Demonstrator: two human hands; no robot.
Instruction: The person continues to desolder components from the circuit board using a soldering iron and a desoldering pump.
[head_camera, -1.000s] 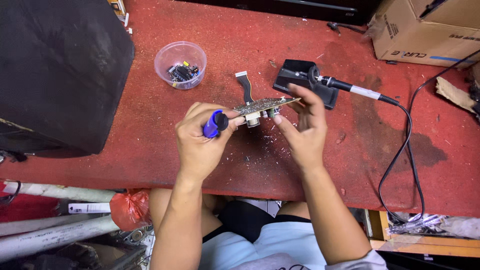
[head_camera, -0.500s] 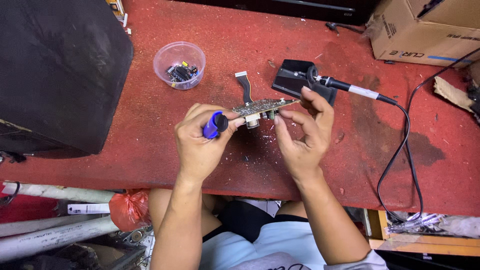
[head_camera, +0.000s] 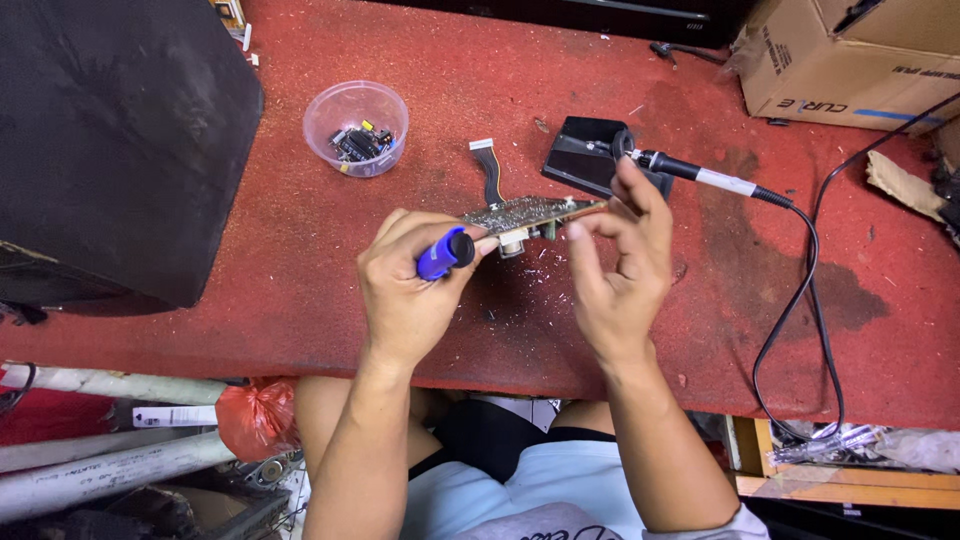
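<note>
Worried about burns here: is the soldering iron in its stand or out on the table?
In its stand. The soldering iron rests with its tip end in the black stand, cord trailing right; neither hand holds it.

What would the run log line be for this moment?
left hand: holds blue-handled tool, circuit board | right hand: open beside board
</note>
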